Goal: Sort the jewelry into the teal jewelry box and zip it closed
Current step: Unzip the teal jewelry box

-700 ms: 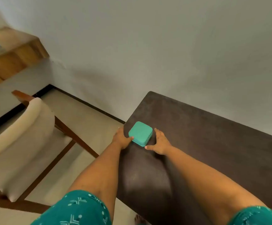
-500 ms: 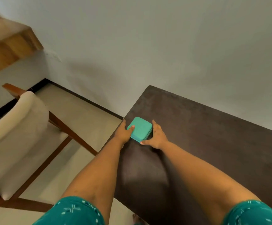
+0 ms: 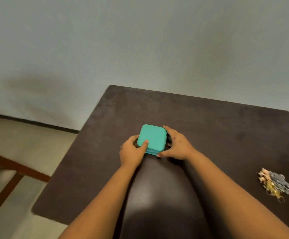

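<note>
Head view: both hands [image 3: 131, 152] [image 3: 179, 146] grip jewelry box [image 3: 152, 138], mid-table [image 3: 226, 135]

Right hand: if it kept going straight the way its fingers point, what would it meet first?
The right hand points left, its fingers curled against the right side of the teal jewelry box, so it meets the box at once; beyond it the left hand grips the other side.
</note>
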